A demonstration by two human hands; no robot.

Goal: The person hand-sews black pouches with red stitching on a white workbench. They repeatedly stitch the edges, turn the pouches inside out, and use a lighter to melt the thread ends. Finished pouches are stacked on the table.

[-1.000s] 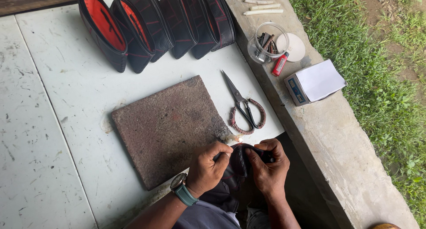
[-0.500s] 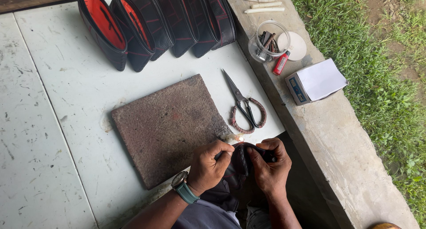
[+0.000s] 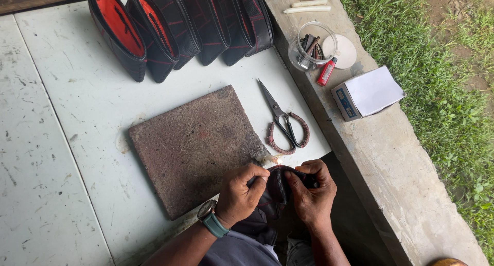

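Note:
Both my hands grip a small black rubber pouch at the near edge of the white table. My left hand, with a teal-strapped watch on its wrist, pinches the pouch's left side. On the pouch's right side my right hand closes over the top edge. Part of the pouch is hidden between my fingers. A dark brown stone slab lies flat just beyond my left hand.
Scissors with cord-wrapped handles lie right of the slab. Several black pouches with red lining stand in a row at the back. On the concrete ledge sit a clear jar, a red lighter, a white box and white sticks. Grass lies beyond.

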